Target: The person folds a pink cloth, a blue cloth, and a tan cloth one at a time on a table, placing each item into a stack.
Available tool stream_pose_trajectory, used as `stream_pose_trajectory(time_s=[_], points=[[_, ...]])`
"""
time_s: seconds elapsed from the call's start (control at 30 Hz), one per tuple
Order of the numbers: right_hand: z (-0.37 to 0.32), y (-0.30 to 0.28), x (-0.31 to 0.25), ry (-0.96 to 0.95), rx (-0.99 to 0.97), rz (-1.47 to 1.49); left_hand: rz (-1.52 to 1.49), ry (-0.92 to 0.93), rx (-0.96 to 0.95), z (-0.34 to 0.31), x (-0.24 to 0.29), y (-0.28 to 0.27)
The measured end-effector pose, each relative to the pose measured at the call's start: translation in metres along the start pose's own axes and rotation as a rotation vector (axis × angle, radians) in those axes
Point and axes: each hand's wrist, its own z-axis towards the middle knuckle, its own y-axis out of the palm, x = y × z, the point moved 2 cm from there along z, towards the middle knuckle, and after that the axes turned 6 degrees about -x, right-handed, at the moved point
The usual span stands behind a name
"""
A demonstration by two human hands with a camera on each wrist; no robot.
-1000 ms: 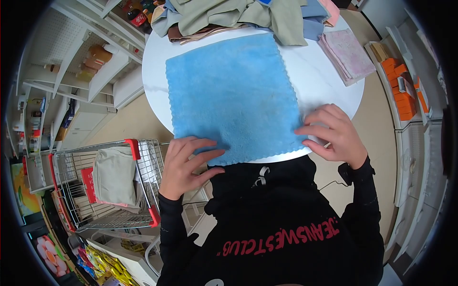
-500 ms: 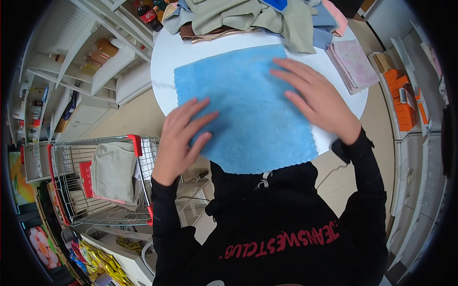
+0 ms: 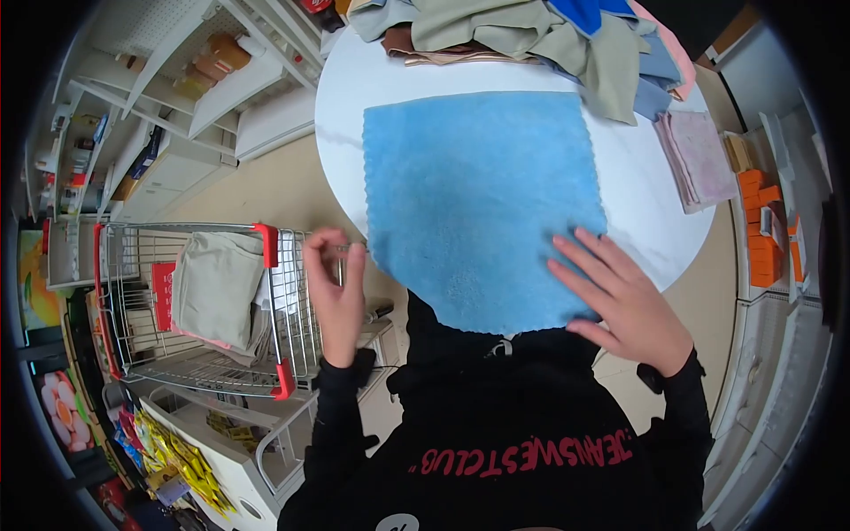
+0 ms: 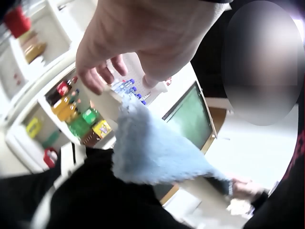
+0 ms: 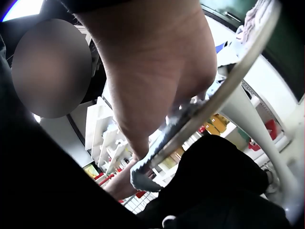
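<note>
A light blue cloth [image 3: 478, 177] with scalloped edges lies spread on a round white table [image 3: 341, 168], its near edge hanging over the rim toward the person. My right hand [image 3: 624, 310] rests on the cloth's near right part, fingers spread. Just off the cloth's left edge is my left hand [image 3: 336, 288], its fingers bent and the thumb apart from them. In the left wrist view, a drooping corner of the cloth [image 4: 147, 148] shows beyond the fingertips. The right wrist view has the cloth [image 5: 145, 179] dipping past the table rim below the hand.
A heap of grey-green, blue and brown clothes [image 3: 496, 31] covers the table's far side. A folded pink cloth [image 3: 695, 164] lies at its right edge. A shopping cart [image 3: 274, 310] holding folded grey-green fabric [image 3: 217, 288] stands left. Shelves flank both sides.
Both hands passed over the cloth and came back toward its near side. The left hand is now beyond the left edge; the right lies on the near right part. The head view shifted.
</note>
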Motion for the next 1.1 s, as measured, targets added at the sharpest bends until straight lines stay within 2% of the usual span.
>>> stream_pose_trajectory(time_s=[0.07,0.1,0.17,0.23,0.33,0.37,0.43,0.5,0.6,0.63,0.73,0.9,0.97,1.0,1.03,1.07,1.1], points=[[-0.003,0.011,-0.004,0.007,-0.048,0.045,-0.484,-0.221,0.002,-0.017,0.0,0.019],[-0.003,0.016,-0.004,0.016,-0.027,0.012,-0.485,-0.224,0.004,-0.019,0.004,0.018],[-0.003,0.024,-0.004,0.031,0.013,-0.056,-0.506,-0.499,-0.201,-0.025,0.017,0.017],[-0.007,0.027,-0.004,0.049,0.029,-0.065,-0.511,-0.632,-0.303,-0.033,0.02,0.016],[-0.013,0.03,0.001,0.094,0.074,-0.083,-0.639,-0.293,-0.212,-0.045,0.016,0.006],[-0.015,0.033,0.003,0.067,0.101,-0.106,-0.636,-0.289,-0.216,-0.048,0.015,0.003],[-0.019,0.037,0.005,0.011,0.149,-0.152,-0.545,-0.082,-0.229,-0.055,0.016,-0.006],[-0.021,0.034,0.004,0.016,0.157,-0.09,-0.495,0.026,-0.235,-0.055,0.02,-0.014],[-0.025,0.029,0.003,0.032,0.172,0.032,-0.089,0.146,-0.405,-0.048,0.033,-0.024],[-0.028,0.031,0.005,0.003,0.168,-0.022,-0.087,0.151,-0.408,-0.047,0.031,-0.026],[-0.038,0.031,0.01,-0.06,0.155,-0.133,0.159,0.371,-0.428,-0.052,0.021,-0.028],[-0.058,0.008,0.018,-0.215,0.136,0.104,0.036,0.354,-0.53,-0.048,0.049,-0.039],[-0.055,-0.002,0.027,-0.305,0.184,0.306,-0.009,0.457,-0.471,-0.03,0.056,-0.041],[-0.051,-0.004,0.03,-0.304,0.182,0.305,-0.033,0.509,-0.44,-0.021,0.058,-0.04],[-0.043,-0.007,0.036,-0.16,0.257,0.534,-0.034,0.51,-0.44,-0.015,0.056,-0.034],[-0.035,-0.009,0.043,-0.011,0.329,0.763,-0.246,0.307,-0.363,-0.008,0.051,-0.026],[-0.022,-0.011,0.054,0.157,0.339,0.836,-0.452,0.101,-0.279,-0.001,0.045,-0.018]])
